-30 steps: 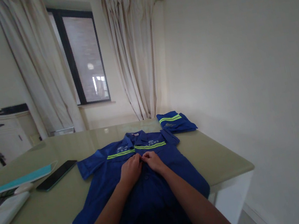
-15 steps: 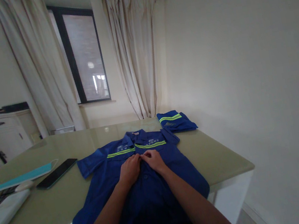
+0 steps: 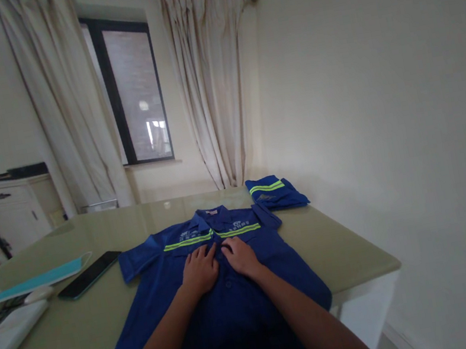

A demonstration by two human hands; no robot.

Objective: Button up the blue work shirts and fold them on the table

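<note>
A dark blue short-sleeved work shirt (image 3: pixel 164 295) with yellow-green stripes and pale lettering lies front up, its collar toward the far side. My left hand (image 3: pixel 201 269) rests on the shirt just left of the button front, fingers apart and lying on the cloth. Across the button front, my right hand (image 3: pixel 240 255) has its fingers bent, with thumb and forefinger at the placket edge. A dark button (image 3: pixel 228 284) shows on the placket below the hands. The shirt's hem hangs over the near table edge.
Behind the shirt's right sleeve is a folded blue garment (image 3: pixel 276 194) on the table (image 3: pixel 344 245). Left of the shirt lie a phone (image 3: pixel 89 276), a light blue face mask (image 3: pixel 39 279) and a white oblong device (image 3: pixel 12 341). A wall stands close on the right.
My hands have drawn apart at the placket. The left hand has slid a little left and toward me, its fingers spreading from a pinch. My right hand has barely moved.
</note>
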